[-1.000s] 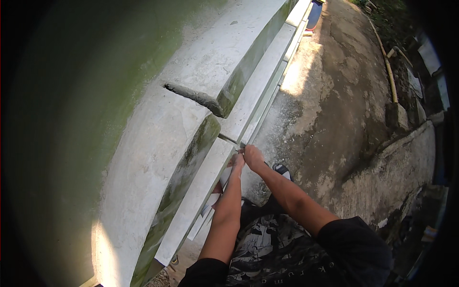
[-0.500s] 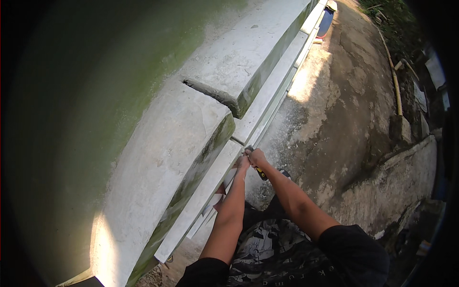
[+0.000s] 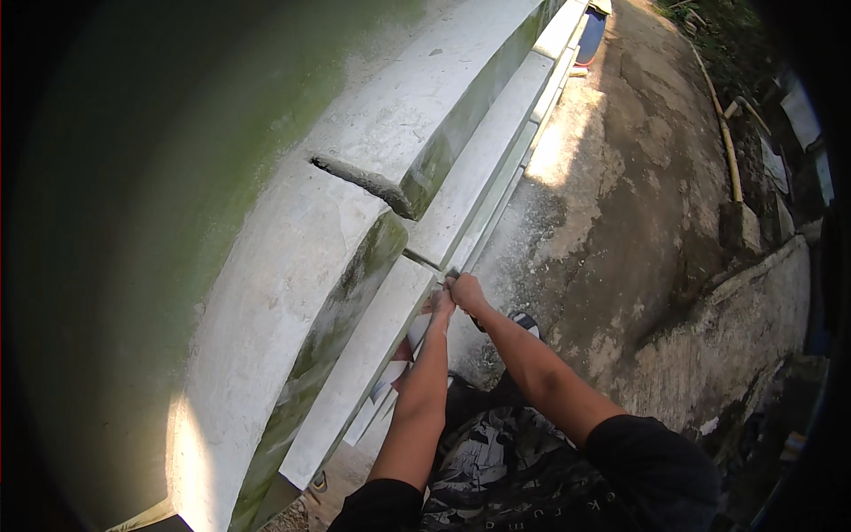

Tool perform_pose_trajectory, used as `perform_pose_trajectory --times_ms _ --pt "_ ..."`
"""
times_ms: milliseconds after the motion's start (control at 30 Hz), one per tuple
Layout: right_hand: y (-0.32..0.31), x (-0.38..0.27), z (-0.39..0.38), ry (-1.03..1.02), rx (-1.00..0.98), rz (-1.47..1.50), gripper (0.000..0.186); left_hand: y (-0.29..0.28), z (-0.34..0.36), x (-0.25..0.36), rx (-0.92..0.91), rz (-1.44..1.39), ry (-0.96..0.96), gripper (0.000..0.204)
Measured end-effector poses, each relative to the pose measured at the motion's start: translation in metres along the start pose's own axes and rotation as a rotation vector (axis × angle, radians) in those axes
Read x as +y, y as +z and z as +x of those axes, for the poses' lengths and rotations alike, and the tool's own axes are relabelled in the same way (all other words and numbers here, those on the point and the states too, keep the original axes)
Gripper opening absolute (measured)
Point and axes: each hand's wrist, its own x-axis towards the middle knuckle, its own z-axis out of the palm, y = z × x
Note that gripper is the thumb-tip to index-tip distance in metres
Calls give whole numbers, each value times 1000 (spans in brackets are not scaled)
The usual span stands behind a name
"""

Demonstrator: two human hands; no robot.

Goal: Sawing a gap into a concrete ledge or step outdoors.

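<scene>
My right hand (image 3: 468,292) is closed around a dark hand tool (image 3: 480,325); its lower end shows under my wrist, and its exact kind is hidden by my fingers. Right beside it, my left hand (image 3: 441,300) has curled fingers close to the tool's top, and what they grip cannot be made out. Both hands are at the end of a pale concrete ledge (image 3: 377,355), by the joint where a second ledge (image 3: 483,168) begins. Below my hands, angular reddish and white pieces (image 3: 403,359) show partly behind my left forearm.
Thick concrete slabs (image 3: 284,284) with a gap between them run along a green wall (image 3: 133,222) to my left. The stained concrete ground (image 3: 612,222) carries pale dust and crumbs near my shoe (image 3: 525,323). Bamboo poles (image 3: 729,151) and a low broken wall (image 3: 727,328) stand right.
The slabs and ledges have shifted slightly left in view. My hands stay together at the ledge joint; the tool's yellow-and-black handle, visible before, is now mostly hidden behind my right wrist.
</scene>
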Motion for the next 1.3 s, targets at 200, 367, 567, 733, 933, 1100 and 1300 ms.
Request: perform_pose_trajectory --times_ms 200,367,567,733,933,1100,1300 --pt "-3 -20 -6 158 -287 289 47 32 59 -40 838 367 148 82" --pt "1 -21 -1 -42 -105 126 42 44 76 -51 1465 638 285 108" --pt "-21 -22 -15 10 -70 6 41 21 31 -19 419 92 70 89" --pt "-34 -38 -24 39 -131 10 41 -1 7 -5 43 -89 -58 85" --pt "-38 -45 -27 39 -161 -66 37 -6 7 -3 68 -50 -115 85" --pt "-32 -28 -14 -13 -104 -16 40 -10 -4 6 29 -72 -76 85" --pt "-40 -7 -15 200 -312 485 32 -5 11 -5 -29 -107 -71 88"
